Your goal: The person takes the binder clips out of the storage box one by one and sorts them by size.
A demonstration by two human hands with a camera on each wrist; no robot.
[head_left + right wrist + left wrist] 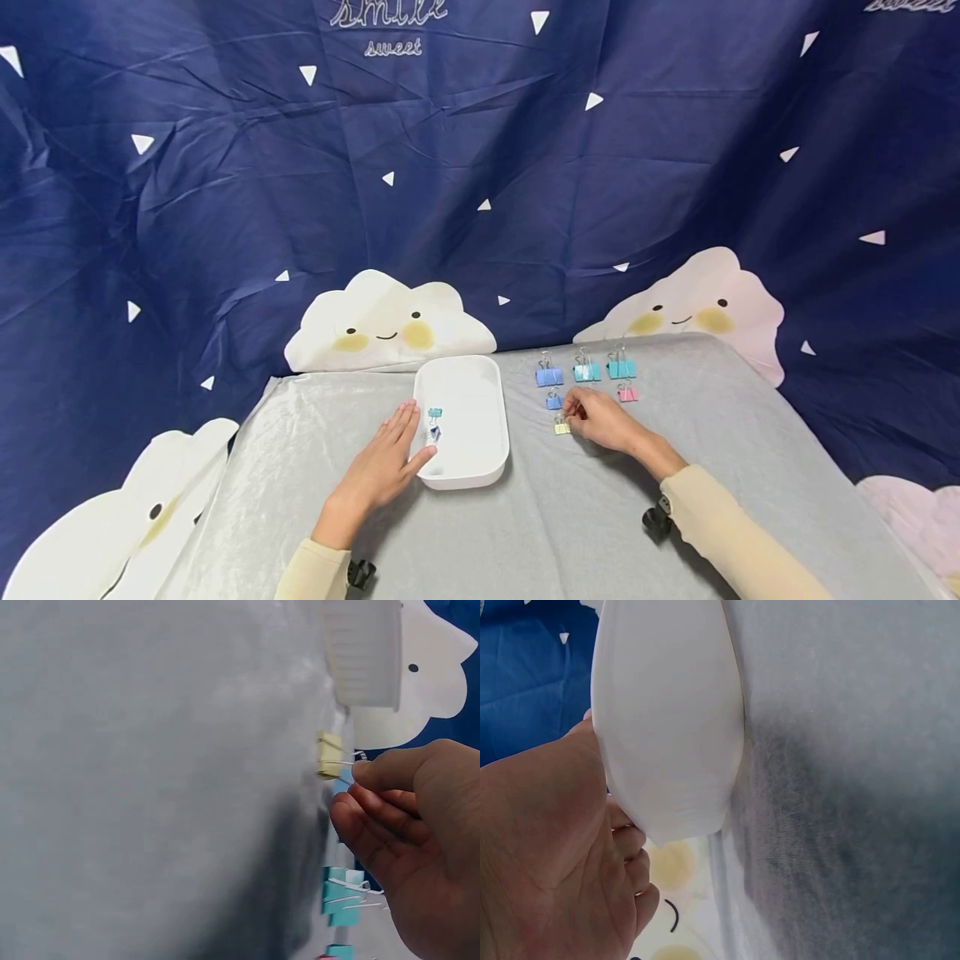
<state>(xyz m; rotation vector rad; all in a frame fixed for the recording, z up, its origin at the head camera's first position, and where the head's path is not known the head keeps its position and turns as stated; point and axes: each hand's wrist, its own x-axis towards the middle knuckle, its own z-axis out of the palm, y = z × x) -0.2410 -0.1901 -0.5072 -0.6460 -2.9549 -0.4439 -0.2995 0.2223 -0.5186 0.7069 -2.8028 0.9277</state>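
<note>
My right hand [602, 418] is at a small yellow binder clip [328, 754] on the cloth, thumb and fingertips pinching its wire handle. A small blue binder clip [554, 402] lies just beyond that hand. My left hand [378, 462] rests at the left side of a white tray [491, 400], its fingers straight along the rim and its thumb reaching over the edge. Inside the tray, near its left wall, lie a teal binder clip [435, 412] and a blue-and-white one [433, 434]. The left wrist view shows the tray's outer wall beside the palm.
Behind the right hand stand a larger blue binder clip [550, 377] and two teal binder clips [587, 372], with a pink binder clip [627, 394] nearer. Grey cloth [517, 533] covers the table. A dark blue curtain [450, 233] hangs at its back edge.
</note>
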